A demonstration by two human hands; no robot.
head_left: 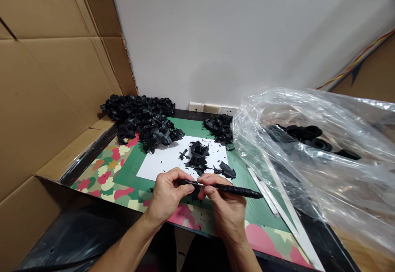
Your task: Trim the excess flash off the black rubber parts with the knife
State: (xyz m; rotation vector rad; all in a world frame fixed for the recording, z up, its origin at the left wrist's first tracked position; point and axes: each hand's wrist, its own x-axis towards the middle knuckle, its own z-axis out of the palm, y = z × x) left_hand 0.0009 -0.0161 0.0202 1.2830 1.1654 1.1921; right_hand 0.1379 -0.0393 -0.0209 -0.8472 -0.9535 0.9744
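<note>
Near the table's front edge, my left hand pinches a small black rubber part, mostly covered by the fingers. Close beside it, my right hand is closed around a slim black-handled craft knife; its thin metal tip meets the part between both hands' fingertips. Beyond the hands, a white sheet of paper carries several ribbed black rubber pieces and loose shavings. A flat black scrap lies at the sheet's right corner.
A large heap of ribbed black parts stands back left, a smaller pile of black scraps back right. A clear plastic bag with black rings inside covers the right side. White strips lie beside it. Cardboard walls the left.
</note>
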